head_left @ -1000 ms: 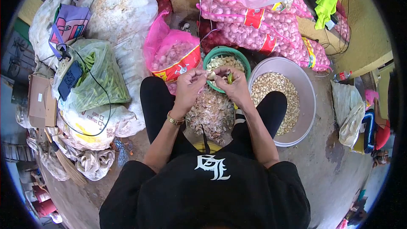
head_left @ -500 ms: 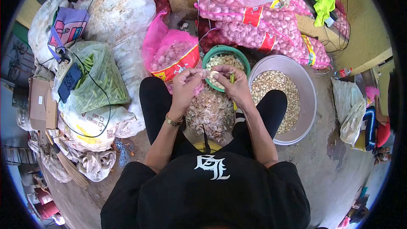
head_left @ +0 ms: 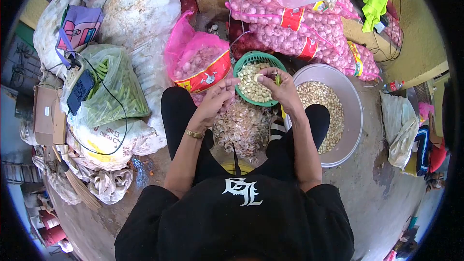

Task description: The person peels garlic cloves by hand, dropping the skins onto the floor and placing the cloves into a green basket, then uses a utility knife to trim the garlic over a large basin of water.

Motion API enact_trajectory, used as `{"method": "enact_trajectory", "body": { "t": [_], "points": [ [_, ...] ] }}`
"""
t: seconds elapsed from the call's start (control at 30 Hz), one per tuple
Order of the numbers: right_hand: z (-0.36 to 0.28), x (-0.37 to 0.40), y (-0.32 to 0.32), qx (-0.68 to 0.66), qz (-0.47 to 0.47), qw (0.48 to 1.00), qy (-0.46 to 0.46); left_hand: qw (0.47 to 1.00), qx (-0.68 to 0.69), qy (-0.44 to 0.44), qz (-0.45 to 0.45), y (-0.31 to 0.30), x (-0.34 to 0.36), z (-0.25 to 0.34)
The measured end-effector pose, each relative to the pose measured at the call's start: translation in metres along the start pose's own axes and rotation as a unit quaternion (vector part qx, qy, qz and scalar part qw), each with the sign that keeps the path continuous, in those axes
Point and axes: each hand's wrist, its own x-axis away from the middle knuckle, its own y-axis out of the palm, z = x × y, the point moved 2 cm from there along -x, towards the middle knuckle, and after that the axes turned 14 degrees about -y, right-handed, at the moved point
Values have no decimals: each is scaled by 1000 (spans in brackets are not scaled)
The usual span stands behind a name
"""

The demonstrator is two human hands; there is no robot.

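Note:
Over the front of the green basket (head_left: 238, 83), my right hand (head_left: 285, 90) pinches a pale peeled garlic clove (head_left: 260, 78) between thumb and fingertips. A slim green object (head_left: 278, 79), perhaps a knife handle, is tucked in the same hand. My left hand (head_left: 217, 100) hangs to the left with its fingers loosely apart, above a heap of garlic skins (head_left: 240, 130) on the floor between my legs. Peeled cloves (head_left: 255, 81) fill much of the basket. To the right, a large pale tub (head_left: 355, 116) contains many unpeeled cloves (head_left: 325, 104).
A pink mesh sack (head_left: 200, 60) of garlic stands open beyond my left knee. Stacked garlic sacks (head_left: 295, 38) line the back. At left are a clear bag of green pods (head_left: 116, 87), a phone (head_left: 79, 92) and white sacks (head_left: 137, 14).
My hands have moved apart. The left has dropped down and left over the skins, its fingers loosened, while the right keeps the clove and has shifted slightly right.

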Motion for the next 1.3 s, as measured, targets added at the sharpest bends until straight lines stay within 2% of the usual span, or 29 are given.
{"method": "enact_trajectory", "body": {
  "t": [0.07,0.13,0.2,0.23,0.27,0.3,0.33,0.4,0.43,0.47,0.53,0.57,0.63,0.73,0.77,0.93,1.0,1.13,1.17,1.27,1.3],
  "points": [
    [4,-3,0,-40,-25,999,-3,999,39,3,-27,0,-7,-1],
    [3,-8,-3,-8,-18,1000,-3,987,116,34,-105,4,-10,3],
    [14,-16,-9,23,-12,1000,-3,982,152,58,-96,15,-7,11],
    [24,-21,-16,191,23,976,-99,975,187,84,-88,20,-5,16],
    [33,-22,-21,352,58,914,-191,975,187,82,-89,22,-4,16],
    [25,-20,-19,335,39,934,-114,970,206,100,-88,23,-4,18],
    [20,-20,-16,335,39,934,-118,963,224,120,-87,22,-6,21],
    [12,-13,-5,201,-28,968,-148,972,183,127,-73,12,-21,10],
    [-6,-6,6,102,-41,991,-71,979,141,134,-61,12,-25,10],
    [-7,-5,12,103,-40,991,-71,979,141,134,-63,13,-29,9],
    [-6,-5,23,26,-106,994,-8,973,149,169,-57,23,-31,17],
    [-7,-6,27,27,-104,994,-11,973,147,170,-60,25,-37,19],
    [-11,-13,30,51,-58,990,-119,947,240,189,-97,24,-52,27],
    [-1,-28,24,86,-22,986,-140,934,270,196,-124,26,-69,42],
    [-1,-33,20,134,-33,972,-189,935,254,207,-134,29,-74,46],
    [10,-43,8,150,-35,971,-185,948,223,174,-145,29,-88,45],
    [18,-42,4,139,-41,964,-225,968,150,158,-125,26,-90,37],
    [25,-43,-2,122,-29,974,-186,978,137,129,-85,25,-93,30],
    [27,-44,-3,117,-7,973,-197,986,119,113,-27,23,-91,28],
    [33,-46,-9,126,2,973,-192,993,67,96,-9,14,-99,23],
    [34,-47,-10,132,-5,974,-184,992,93,78,-15,14,-97,26]
  ]
}}
